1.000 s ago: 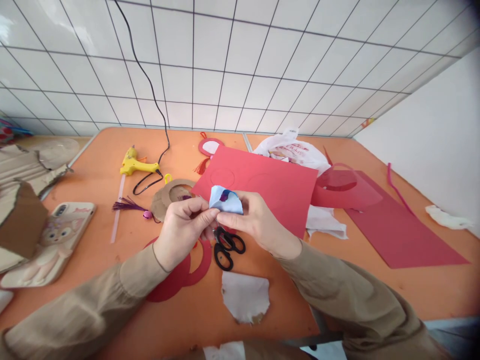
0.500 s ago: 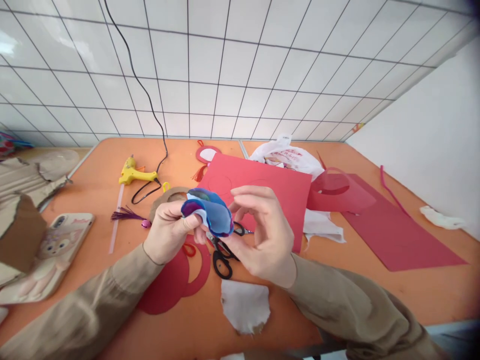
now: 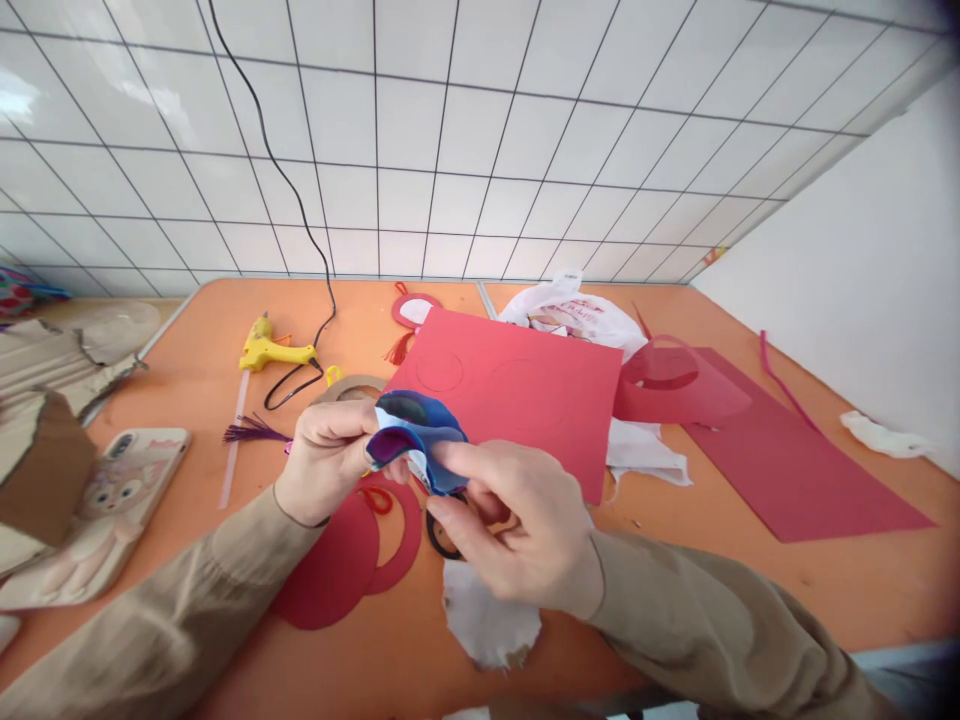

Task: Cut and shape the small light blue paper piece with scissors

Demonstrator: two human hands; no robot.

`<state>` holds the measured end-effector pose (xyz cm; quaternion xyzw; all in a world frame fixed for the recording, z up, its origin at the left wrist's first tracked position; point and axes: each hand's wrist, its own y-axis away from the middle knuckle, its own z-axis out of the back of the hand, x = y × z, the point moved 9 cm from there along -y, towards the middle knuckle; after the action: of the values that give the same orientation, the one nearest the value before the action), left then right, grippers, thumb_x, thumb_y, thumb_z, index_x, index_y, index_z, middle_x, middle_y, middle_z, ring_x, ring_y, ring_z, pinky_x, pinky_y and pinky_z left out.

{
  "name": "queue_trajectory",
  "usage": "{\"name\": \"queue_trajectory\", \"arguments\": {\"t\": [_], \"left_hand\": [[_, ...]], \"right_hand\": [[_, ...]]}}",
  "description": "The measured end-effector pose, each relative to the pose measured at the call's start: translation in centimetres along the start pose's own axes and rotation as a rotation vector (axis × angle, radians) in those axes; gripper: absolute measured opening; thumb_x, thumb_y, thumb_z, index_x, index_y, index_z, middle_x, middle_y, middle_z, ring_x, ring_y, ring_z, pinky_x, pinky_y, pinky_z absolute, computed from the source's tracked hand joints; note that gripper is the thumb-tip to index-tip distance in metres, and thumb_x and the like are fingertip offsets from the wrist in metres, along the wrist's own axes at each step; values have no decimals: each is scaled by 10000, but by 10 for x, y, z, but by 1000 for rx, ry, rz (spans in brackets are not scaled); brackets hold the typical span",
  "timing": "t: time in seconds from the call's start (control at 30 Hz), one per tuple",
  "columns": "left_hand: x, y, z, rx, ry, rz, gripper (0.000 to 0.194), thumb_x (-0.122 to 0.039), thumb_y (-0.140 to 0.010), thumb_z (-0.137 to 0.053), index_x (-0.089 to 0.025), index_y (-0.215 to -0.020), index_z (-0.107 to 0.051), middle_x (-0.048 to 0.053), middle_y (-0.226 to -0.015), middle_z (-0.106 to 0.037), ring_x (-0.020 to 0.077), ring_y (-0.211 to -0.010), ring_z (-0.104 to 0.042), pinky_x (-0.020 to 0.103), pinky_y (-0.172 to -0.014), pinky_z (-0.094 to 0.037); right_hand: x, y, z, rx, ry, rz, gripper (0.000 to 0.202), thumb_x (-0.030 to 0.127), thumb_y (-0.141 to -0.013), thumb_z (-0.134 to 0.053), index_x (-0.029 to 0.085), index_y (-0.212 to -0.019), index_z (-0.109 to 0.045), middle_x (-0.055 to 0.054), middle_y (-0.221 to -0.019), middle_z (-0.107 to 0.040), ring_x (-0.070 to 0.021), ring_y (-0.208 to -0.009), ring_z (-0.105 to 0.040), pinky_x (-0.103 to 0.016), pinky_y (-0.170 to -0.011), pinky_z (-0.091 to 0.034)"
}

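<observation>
Partly hidden: black scissors (image 3: 434, 538), beneath hands (image 3: 529, 520) touching blue fabric (image 3: 421, 430).

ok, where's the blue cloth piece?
Head view, left of and below centre: the blue cloth piece is held in the left hand, the right hand touching its right side, in front of the red sheet.

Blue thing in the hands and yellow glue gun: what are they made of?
Blue piece: probably thin fabric or paper, matte, since it bends into soft curves. Yellow glue gun: likely hard smooth plastic, judging by its even bright colour and moulded shape.
</observation>
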<state>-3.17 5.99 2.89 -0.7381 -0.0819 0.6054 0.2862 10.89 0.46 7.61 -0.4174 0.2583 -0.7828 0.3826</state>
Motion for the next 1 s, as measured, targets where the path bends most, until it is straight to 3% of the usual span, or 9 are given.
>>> {"name": "queue_trajectory", "arguments": {"t": [0.1, 0.4, 0.53, 0.6, 0.8, 1.0], "left_hand": [[-11, -3, -6, 21, -97, -65, 136, -285, -848, -700, -221, -765, -786, 31, -605, -683, 141, -512, -594, 268, -508, -489], [-32, 1, -22, 24, -277, -250, 147, -232, -890, -644, -204, -772, -727, 12, -609, -629, 127, -552, -566, 248, -545, -477], [-33, 4, -24, 5, -303, -256, 157, -256, -886, -653, -182, -763, -717, 15, -613, -639, 113, -539, -562, 227, -532, -477], [-30, 4, -24, -17, -285, -204, 187, -278, -882, -658, -181, -737, -722, 17, -591, -645, 111, -519, -562, 220, -515, -474], [-4, 8, -19, -132, -115, 151, 214, -368, -827, -716, -191, -728, -784, 20, -498, -640, 122, -431, -563, 219, -424, -466], [24, 19, -15, -199, 73, 319, 155, -324, -787, -766, -191, -709, -780, 25, -568, -692, 118, -440, -599, 208, -426, -485]], "right_hand": [[-6, 3, -7, 35, -29, -87, 289, 140, -875, -596, 211, -1155, -593, 31, -635, -640, -116, -487, -542, -245, -508, -449], [-16, 1, -8, 9, -42, -178, 26, 172, -868, -634, 183, -858, -655, 1, -628, -668, -111, -508, -571, -220, -500, -437], [-24, 0, -3, -34, -103, -212, 91, 192, -863, -633, 188, -772, -635, -16, -661, -674, -122, -552, -590, -234, -517, -445], [-31, -1, -3, -40, -175, -275, 126, 194, -851, -634, 187, -727, -620, -15, -653, -656, -124, -557, -576, -244, -519, -446], [-51, -1, -6, -53, -371, -513, 208, 207, -776, -680, 193, -611, -555, 0, -596, -607, -135, -547, -556, -265, -514, -461], [-67, -1, -13, -40, -541, -638, 278, 223, -687, -770, 188, -567, -522, 19, -601, -589, -109, -508, -532, -236, -461, -438]]}}
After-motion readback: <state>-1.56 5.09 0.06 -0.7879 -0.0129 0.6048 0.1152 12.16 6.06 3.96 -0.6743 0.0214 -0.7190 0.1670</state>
